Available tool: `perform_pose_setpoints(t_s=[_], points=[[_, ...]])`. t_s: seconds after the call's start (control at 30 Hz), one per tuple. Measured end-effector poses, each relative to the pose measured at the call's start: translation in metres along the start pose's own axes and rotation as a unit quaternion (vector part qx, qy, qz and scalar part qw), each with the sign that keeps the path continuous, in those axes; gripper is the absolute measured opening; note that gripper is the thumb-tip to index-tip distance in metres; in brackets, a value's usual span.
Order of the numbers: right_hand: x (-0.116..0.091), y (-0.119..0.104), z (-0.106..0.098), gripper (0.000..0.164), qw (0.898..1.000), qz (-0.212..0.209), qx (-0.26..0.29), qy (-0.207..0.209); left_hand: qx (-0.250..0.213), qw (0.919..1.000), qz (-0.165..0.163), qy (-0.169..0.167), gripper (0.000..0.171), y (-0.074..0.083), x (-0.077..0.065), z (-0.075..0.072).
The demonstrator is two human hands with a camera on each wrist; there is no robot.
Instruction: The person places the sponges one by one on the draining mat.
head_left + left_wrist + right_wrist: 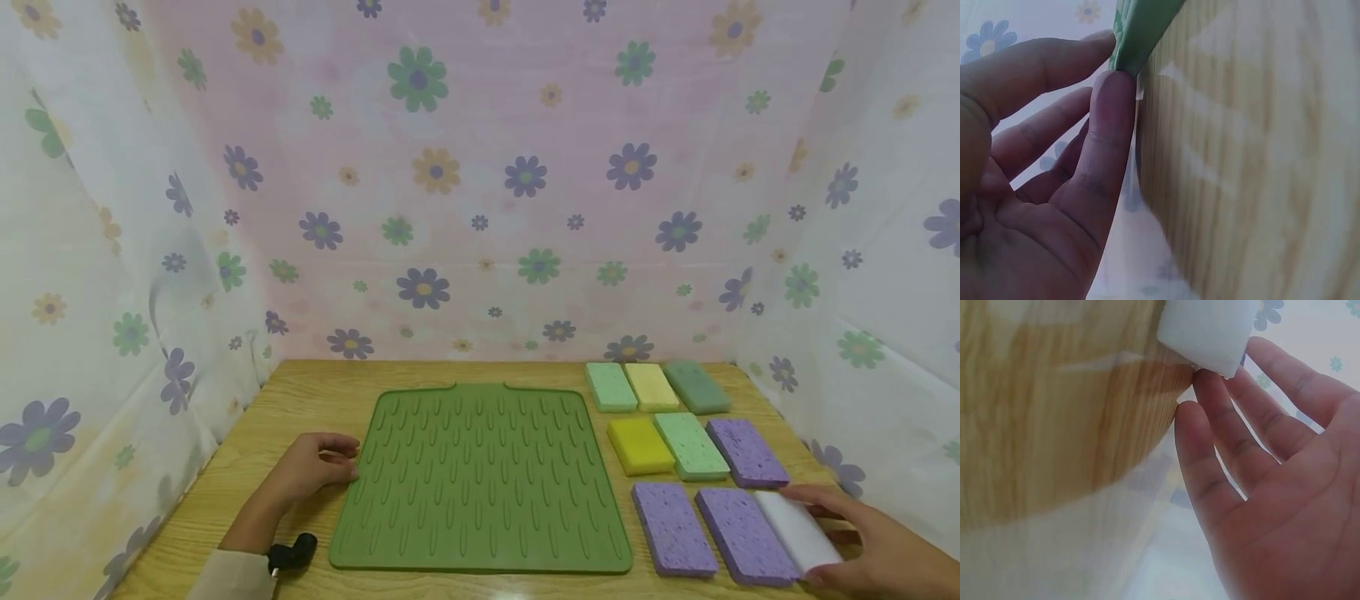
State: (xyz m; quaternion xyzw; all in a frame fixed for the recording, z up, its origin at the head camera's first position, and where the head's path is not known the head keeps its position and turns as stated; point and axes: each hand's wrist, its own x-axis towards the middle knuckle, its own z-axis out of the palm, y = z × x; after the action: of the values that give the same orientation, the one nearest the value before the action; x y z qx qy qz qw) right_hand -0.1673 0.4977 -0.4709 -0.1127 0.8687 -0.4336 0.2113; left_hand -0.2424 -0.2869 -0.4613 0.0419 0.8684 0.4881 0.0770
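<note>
At the left edge of a green ribbed mat (480, 479), my left hand (311, 471) rests with its fingertips against the rim. In the left wrist view the thumb and a finger (1112, 119) meet the corner of the green mat (1147, 34), the fingers loosely bent. On the far right my right hand (873, 537) grips a white sponge (798, 529), thumb at its near end and fingers at its far end. The right wrist view shows fingertips beside the white sponge (1210, 334). Touching or close beside it lies a purple sponge (746, 537).
Several other sponges lie in rows right of the mat: purple (675, 529), another purple (746, 452), yellow (641, 446), mint green (692, 447), pale green (610, 387), pale yellow (651, 387) and grey-green (697, 387). Flowered cloth (495, 208) surrounds the wooden table (322, 392).
</note>
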Motion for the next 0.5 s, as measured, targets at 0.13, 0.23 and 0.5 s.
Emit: perform_pose_setpoints(t_s=[0.13, 0.23, 0.5], points=[[-0.0005, 0.0015, -0.0001, 0.074, 0.999, -0.023, -0.023, 0.018, 0.004, 1.0000, -0.003, -0.002, 0.044, 0.0014, -0.0005, 0.0011], [-0.0006, 0.0010, 0.0009, 0.077, 0.997, -0.040, -0.057, 0.041, 0.009, 0.9999, -0.002, -0.003, 0.039, 0.0014, -0.0007, 0.0013], [-0.0028, -0.0078, 0.0060, 0.077, 0.970, -0.054, -0.186, 0.145, 0.009, 0.9998, -0.014, -0.010, 0.032, 0.0000, 0.0009, 0.0005]])
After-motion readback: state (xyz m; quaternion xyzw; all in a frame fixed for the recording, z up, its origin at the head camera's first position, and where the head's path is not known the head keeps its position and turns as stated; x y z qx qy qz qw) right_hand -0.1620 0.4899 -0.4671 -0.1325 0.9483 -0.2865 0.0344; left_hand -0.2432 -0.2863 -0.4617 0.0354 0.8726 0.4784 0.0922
